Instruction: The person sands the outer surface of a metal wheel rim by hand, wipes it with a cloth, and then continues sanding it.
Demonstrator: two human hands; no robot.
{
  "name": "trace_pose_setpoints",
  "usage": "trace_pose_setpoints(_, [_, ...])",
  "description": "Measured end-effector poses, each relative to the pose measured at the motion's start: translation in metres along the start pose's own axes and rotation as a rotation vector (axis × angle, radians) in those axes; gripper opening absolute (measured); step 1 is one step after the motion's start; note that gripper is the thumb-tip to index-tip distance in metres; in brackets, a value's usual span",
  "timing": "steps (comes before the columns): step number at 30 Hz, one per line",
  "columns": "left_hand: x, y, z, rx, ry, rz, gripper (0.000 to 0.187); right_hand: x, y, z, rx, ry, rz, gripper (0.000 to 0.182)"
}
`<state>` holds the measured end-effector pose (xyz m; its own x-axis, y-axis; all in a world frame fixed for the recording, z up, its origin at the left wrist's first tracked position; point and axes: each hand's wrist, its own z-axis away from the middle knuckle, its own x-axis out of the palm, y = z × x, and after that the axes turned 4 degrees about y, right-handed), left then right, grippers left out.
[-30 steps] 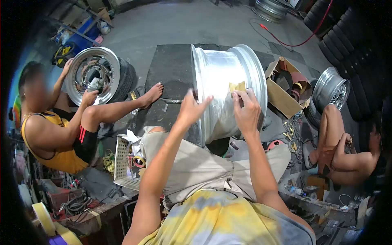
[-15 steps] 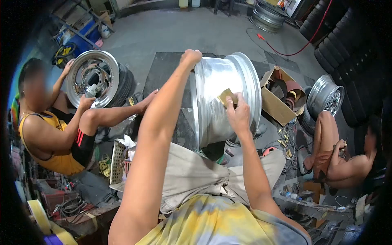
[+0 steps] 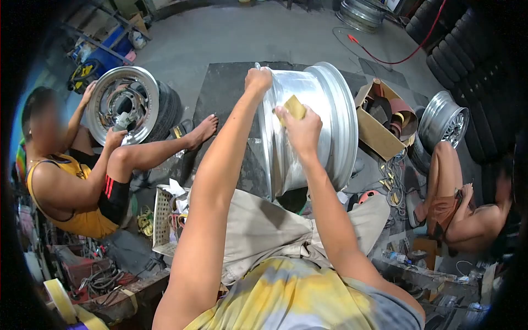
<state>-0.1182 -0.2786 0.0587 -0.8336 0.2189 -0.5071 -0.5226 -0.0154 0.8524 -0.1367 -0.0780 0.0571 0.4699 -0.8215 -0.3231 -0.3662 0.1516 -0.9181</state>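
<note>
left hand [image 3: 258,80] in closed grip on shiny metal rim [image 3: 319,126]; right hand [image 3: 300,129] pinches tan sandpaper [image 3: 294,106].

Concrete floor [image 3: 231,33] carries a dark mat [image 3: 225,99] (cardboard box [image 3: 379,129] alongside).

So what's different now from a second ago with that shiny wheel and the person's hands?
The left hand went from the near face of the silver rim up to its top edge, which it now grips. The right hand, pressing the tan sandpaper to the barrel, slid left and upward. The rim is upright on the black mat as before, and the two people seated nearby remain at their own wheels.
</note>
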Motion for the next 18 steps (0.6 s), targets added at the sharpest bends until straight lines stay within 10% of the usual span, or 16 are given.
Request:
trace_pose_setpoints(12, [-0.003,0.006,0.013,-0.034,0.015,-0.005,0.049,-0.011,-0.023,0.003,0.2,-0.085,-0.149,0.039])
trace_pose_setpoints(18, [-0.005,0.009,0.015,-0.042,0.002,0.016,0.05,-0.024,0.004,0.01,-0.17,0.03,0.185,0.029])
